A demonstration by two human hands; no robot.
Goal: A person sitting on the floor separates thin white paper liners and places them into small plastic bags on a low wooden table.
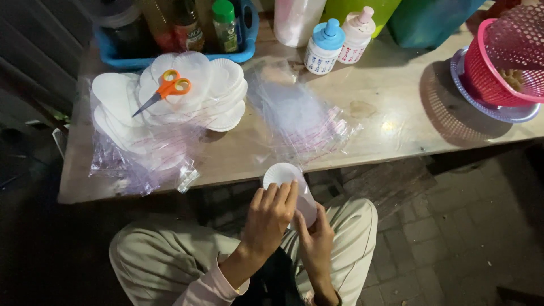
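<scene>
Holding 1 small white paper plate (281, 173) near the table (385, 122) edge: left hand (271, 218) fingers clamped over its rim, right hand (317, 237) pinching the clear bag (306, 204) below.

Street food stall: wooden table (362, 141), sauce bottles (187, 25), paper plates (215, 85).

clear bags (300, 122) mid-table, labelled bottles (323, 48) behind

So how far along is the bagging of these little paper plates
Done, it seems: bagged plates lie in clear plastic on the table, though most of the pile, with the orange scissors on top, looks unwrapped. In hand: the left hand and right hand hold a small stack of plates in a clear bag. Left: the loose plates and a heap of empty bags.
</scene>
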